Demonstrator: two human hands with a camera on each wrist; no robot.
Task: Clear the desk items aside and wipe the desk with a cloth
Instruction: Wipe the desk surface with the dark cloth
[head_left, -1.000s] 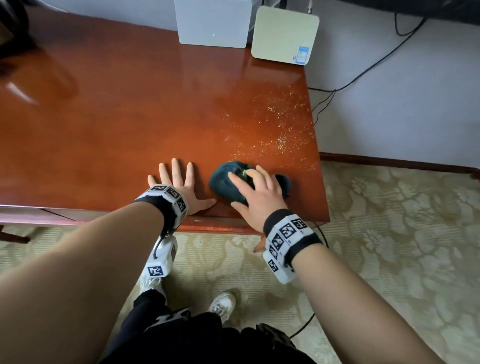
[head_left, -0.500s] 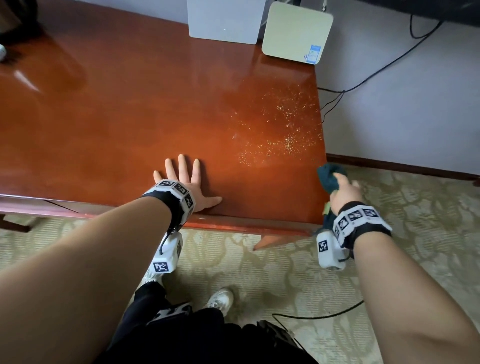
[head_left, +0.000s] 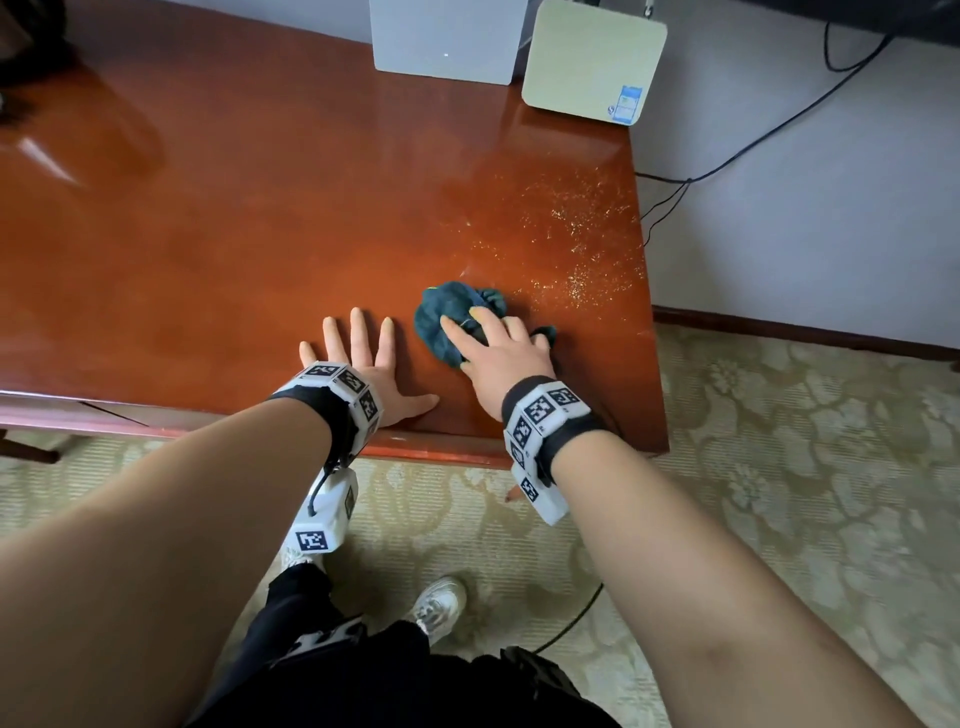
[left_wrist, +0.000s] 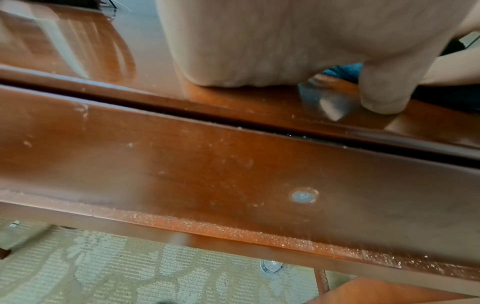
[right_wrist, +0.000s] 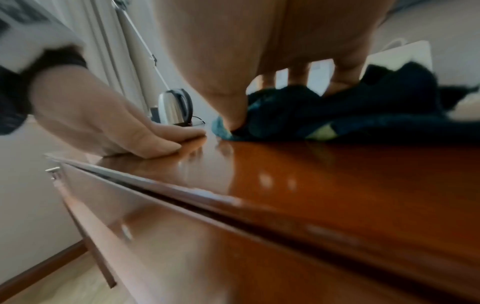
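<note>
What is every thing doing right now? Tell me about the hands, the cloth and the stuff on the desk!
left hand: flat on the desk, fingers spread, holding nothing.
right hand: pressing down on the cloth.
cloth: bunched up, lying on the desk under the fingers.
desk: shiny, with crumbs not yet wiped.
crumbs: scattered near the right edge.
white box: standing at the back.
cream box: at the back right corner.

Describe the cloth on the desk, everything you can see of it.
The cloth is dark teal, soft and fuzzy-looking, bunched into a crumpled wad, with a small yellowish patch showing in the right wrist view. It lies on the glossy desk near the front right corner, just short of the scattered crumbs. The right hand presses on it, fingers spread over its top.
</note>
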